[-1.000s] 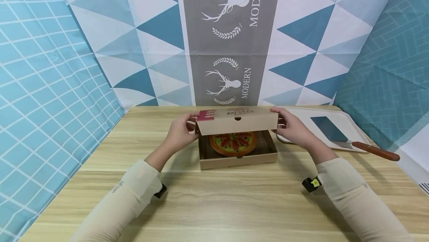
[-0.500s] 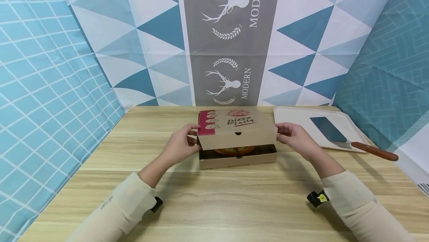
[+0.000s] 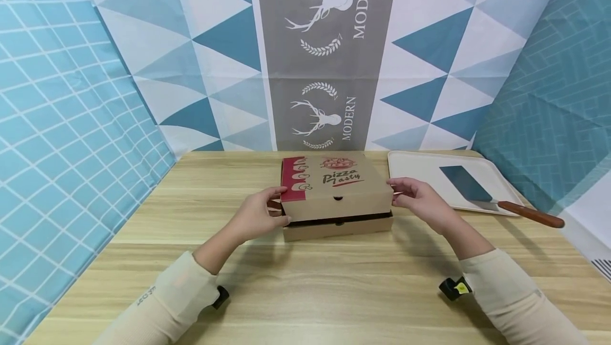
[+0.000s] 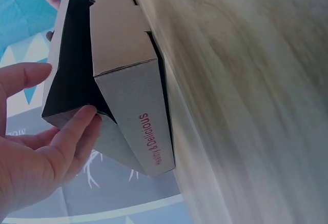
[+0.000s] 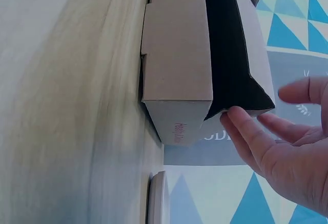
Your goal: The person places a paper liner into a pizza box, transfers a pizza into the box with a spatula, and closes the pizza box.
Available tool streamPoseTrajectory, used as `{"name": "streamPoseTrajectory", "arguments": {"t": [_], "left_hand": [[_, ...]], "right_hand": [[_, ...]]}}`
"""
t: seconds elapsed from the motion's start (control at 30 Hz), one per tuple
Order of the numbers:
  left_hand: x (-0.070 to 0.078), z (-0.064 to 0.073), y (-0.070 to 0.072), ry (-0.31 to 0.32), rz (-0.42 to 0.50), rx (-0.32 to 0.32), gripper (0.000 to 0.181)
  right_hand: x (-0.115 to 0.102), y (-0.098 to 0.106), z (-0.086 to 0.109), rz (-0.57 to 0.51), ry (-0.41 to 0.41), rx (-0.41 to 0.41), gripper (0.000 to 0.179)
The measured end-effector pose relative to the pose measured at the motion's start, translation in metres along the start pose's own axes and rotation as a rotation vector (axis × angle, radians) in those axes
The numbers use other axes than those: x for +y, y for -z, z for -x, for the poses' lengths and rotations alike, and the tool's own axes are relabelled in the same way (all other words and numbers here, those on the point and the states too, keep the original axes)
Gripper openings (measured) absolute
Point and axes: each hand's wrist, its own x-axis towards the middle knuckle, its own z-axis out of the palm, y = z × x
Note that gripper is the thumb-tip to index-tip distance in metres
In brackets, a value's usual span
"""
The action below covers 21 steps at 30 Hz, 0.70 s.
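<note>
A cardboard pizza box [image 3: 338, 228] sits on the table, its printed lid [image 3: 334, 180] lowered almost onto the base. A narrow dark gap shows along the front, and the pizza inside is hidden. My left hand [image 3: 258, 215] holds the lid's front left corner; in the left wrist view the thumb [image 4: 31, 75] lies at the front flap and the fingers [image 4: 77, 129] at the side flap. At the other end, my right hand [image 3: 420, 201] touches the lid's right side flap with its fingers [image 5: 248, 131]. Its thumb [image 5: 302, 89] stands apart from the flap.
On the right of the wooden table [image 3: 329, 292] lies a white tray [image 3: 410, 167]. A pizza server [image 3: 465, 183] with a wooden handle rests across it, the handle jutting past the tray's near edge. Printed cloth walls [image 3: 329, 58] stand behind and at both sides.
The lid has come down and forward over the base, covering the pizza from view. Both hands have moved down with it, and the right thumb is now clear of the flap.
</note>
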Motion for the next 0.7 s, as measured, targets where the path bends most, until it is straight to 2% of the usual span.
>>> {"name": "streamPoseTrajectory", "arguments": {"t": [0.23,0.7], "left_hand": [[0.0,0.0,-0.004,-0.005,-0.091,0.076,0.06],[0.002,-0.004,-0.01,0.0,-0.147,0.123,0.047]], "right_hand": [[0.007,-0.006,-0.003,0.148,0.032,0.04,0.052],[0.006,-0.014,-0.005,0.251,0.094,0.069,0.041]]}}
